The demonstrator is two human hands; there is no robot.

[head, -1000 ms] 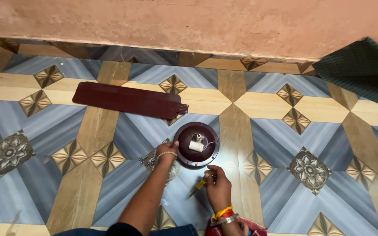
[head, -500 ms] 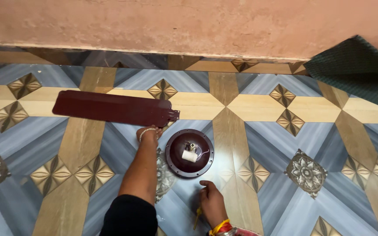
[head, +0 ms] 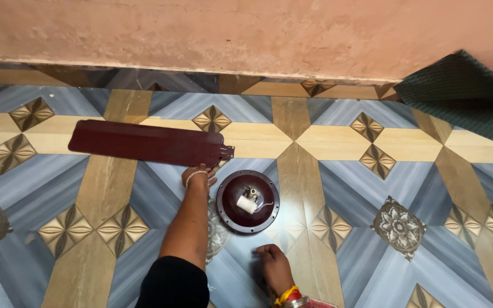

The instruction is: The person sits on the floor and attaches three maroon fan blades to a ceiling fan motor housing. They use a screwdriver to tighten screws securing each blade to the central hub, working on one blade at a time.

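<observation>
Dark maroon flat fan blade [head: 146,144] lies on the patterned tile floor [head: 343,188], long axis running roughly left-right, slightly tilted — notched mounting end at its right, broad end off to the left. L hand [head: 199,175] is stretched fwd, fingers at the blade's mounting end; looks like touching or just short of it, can't tell if it has a grip. Fingers seem loosely curled, not clenched. So blade lies ahead and to the left of the L hand, w/ most of its length well left of both hands. L hand clearly nearer than R.

Round maroon metal fan motor housing [head: 247,201] sits just right of the L wrist, near but apart from the blade end; a small white cylindrical part and shaft stub in its centre. R hand [head: 274,268] rests low on the floor, near side of the housing, not touching it — fingers curled down; whether it holds anything, can't tell from this view. Bangles at both wrists, black sleeve on L arm.

Further out: a thin clear plastic sheet under the L forearm, pinkish plaster wall [head: 246,34] along the top, dark green woven mat [head: 463,85] folded at far right.
</observation>
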